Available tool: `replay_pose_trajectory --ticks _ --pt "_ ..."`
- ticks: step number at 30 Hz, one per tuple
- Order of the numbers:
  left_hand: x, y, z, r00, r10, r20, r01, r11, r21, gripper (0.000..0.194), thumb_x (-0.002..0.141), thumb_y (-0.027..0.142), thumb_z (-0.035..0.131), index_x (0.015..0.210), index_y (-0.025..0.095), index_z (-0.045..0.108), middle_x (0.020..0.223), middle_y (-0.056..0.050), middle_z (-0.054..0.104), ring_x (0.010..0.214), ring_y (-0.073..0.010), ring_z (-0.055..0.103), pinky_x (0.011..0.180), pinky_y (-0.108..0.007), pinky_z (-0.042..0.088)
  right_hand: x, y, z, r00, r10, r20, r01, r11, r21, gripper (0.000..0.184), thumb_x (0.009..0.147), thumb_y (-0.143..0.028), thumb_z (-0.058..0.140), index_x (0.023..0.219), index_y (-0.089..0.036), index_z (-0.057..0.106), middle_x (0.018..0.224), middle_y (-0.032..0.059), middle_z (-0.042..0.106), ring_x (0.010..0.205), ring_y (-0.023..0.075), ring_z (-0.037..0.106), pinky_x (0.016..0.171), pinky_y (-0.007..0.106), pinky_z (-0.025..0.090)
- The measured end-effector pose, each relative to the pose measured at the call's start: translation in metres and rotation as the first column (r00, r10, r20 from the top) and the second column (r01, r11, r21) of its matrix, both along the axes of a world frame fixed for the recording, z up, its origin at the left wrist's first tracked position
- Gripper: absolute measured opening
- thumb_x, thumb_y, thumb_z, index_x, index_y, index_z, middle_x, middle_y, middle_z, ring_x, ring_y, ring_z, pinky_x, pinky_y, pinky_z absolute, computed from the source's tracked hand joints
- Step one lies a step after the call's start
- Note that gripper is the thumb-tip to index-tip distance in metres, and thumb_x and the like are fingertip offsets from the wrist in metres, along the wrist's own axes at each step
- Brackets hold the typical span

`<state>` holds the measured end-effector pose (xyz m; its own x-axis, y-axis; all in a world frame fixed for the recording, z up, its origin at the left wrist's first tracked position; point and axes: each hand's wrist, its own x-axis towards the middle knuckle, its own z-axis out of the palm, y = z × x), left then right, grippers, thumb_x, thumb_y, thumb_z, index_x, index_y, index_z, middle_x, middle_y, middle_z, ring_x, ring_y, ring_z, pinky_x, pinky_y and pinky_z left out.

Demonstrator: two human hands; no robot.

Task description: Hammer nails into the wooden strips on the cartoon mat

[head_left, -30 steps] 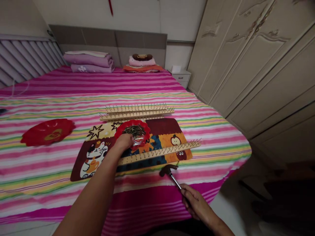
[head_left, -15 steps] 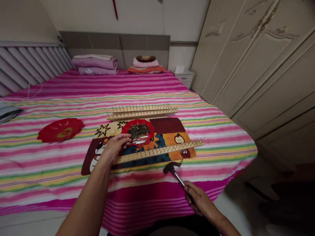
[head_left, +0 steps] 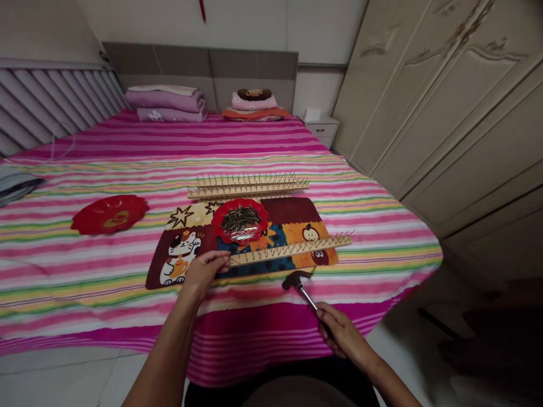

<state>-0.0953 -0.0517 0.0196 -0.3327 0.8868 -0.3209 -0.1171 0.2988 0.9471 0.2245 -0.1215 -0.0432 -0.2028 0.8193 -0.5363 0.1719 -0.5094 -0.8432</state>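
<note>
Steel hammer shaft (head_left: pixel 307 298) sits inside the right hand's (head_left: pixel 341 334) closed grip.

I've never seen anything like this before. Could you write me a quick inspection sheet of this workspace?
Surface: striped pink bed sheet, with a patchwork cat mat on it.
Job's things: red dish of nails; nail-studded wooden strip before it, more strips behind the mat.
Clutter: second red dish; grey folded item.
Hands: left hand open, beside the near strip's end; right hand holding a hammer.
Cables: thin white cord at the far left.
Surroundings: folded bedding, wardrobe, bedside cabinet.
</note>
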Motion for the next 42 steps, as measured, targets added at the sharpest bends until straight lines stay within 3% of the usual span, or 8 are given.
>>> replay_pose_trajectory --ticks 7,16,20,23,27,33,38,42 --pt "0.001 0.005 0.01 0.936 0.185 0.301 -0.183 0.982 -0.037 0.008 0.071 0.005 0.057 0.075 0.008 0.064 0.064 -0.004 0.066 0.06 -0.0098 0.063 0.063 -0.021 0.055 0.0 0.0 0.004 1.0 -0.01 -0.008 0.01 1.0 -0.026 0.026 0.078 -0.047 0.045 0.084 -0.021 0.047 0.046 -0.0111 0.038 0.029 0.0027 0.024 0.029 0.015 0.012" --pt "0.001 0.026 0.035 0.91 0.108 0.401 -0.127 0.992 0.021 0.037 0.088 0.036 0.038 0.09 0.007 0.061 0.095 -0.016 0.066 0.089 -0.0173 0.064 0.083 -0.031 0.051 0.002 0.001 -0.003 1.0 -0.003 -0.018 0.002 1.0 -0.026 0.029 0.076 -0.049 0.046 0.085 -0.021 0.047 0.047 -0.0115 0.038 0.027 0.0022 0.024 0.026 0.013 0.012" --pt "-0.008 0.058 0.05 0.995 0.087 -0.042 -0.078 0.98 0.181 0.035 0.082 0.039 0.048 0.102 0.013 0.061 0.115 -0.012 0.061 0.108 -0.0194 0.055 0.096 -0.036 0.042 0.001 0.0 0.0 1.0 -0.005 -0.009 0.005 1.0 -0.031 0.029 0.076 -0.049 0.045 0.087 -0.021 0.048 0.047 -0.0113 0.038 0.028 0.002 0.024 0.027 0.012 0.012" --pt "-0.018 0.061 0.055 0.861 0.103 -0.498 0.021 0.971 0.237 0.036 0.073 0.034 0.058 0.104 0.018 0.063 0.117 -0.008 0.061 0.111 -0.021 0.052 0.097 -0.036 0.038 0.001 0.0 0.003 1.0 -0.011 0.008 0.011 0.999 -0.047 0.031 0.076 -0.049 0.046 0.09 -0.021 0.049 0.047 -0.0112 0.039 0.027 0.0026 0.025 0.027 0.013 0.013" --pt "-0.025 0.019 0.039 0.776 -0.092 -0.624 0.201 0.974 0.107 0.035 0.067 0.042 0.06 0.091 0.018 0.066 0.09 -0.004 0.069 0.085 -0.0184 0.061 0.08 -0.03 0.046 0.001 0.0 0.005 1.0 -0.013 0.008 0.014 0.999 -0.041 0.033 0.075 -0.049 0.046 0.091 -0.021 0.049 0.047 -0.0112 0.039 0.028 0.0028 0.026 0.028 0.013 0.014" --pt "-0.02 -0.044 -0.014 0.595 -0.427 -0.68 0.359 0.899 -0.251 0.028 0.07 0.043 0.054 0.081 0.021 0.069 0.077 -0.002 0.07 0.07 -0.0178 0.062 0.064 -0.027 0.046 0.001 0.0 0.007 1.0 0.0 0.007 0.001 0.999 -0.054 0.03 0.075 -0.048 0.046 0.089 -0.022 0.048 0.047 -0.0113 0.039 0.028 0.0032 0.026 0.028 0.014 0.013" --pt "-0.001 -0.049 -0.046 0.353 -0.409 -0.842 0.323 0.897 -0.3 0.029 0.079 0.029 0.045 0.096 0.022 0.068 0.102 -0.006 0.068 0.093 -0.0193 0.061 0.081 -0.028 0.044 -0.001 -0.001 0.009 1.0 -0.007 0.019 0.008 0.999 -0.036 0.032 0.074 -0.049 0.046 0.091 -0.021 0.048 0.046 -0.0114 0.039 0.029 0.0031 0.026 0.028 0.014 0.014" --pt "0.014 -0.043 -0.045 0.213 -0.497 -0.841 0.225 0.863 -0.453 0.03 0.081 0.025 0.041 0.095 0.021 0.067 0.1 -0.01 0.067 0.09 -0.0224 0.062 0.074 -0.03 0.044 -0.001 -0.002 0.01 0.999 -0.011 0.032 0.012 1.0 -0.024 0.034 0.075 -0.048 0.046 0.095 -0.021 0.049 0.047 -0.0111 0.039 0.028 0.0031 0.026 0.028 0.013 0.014"
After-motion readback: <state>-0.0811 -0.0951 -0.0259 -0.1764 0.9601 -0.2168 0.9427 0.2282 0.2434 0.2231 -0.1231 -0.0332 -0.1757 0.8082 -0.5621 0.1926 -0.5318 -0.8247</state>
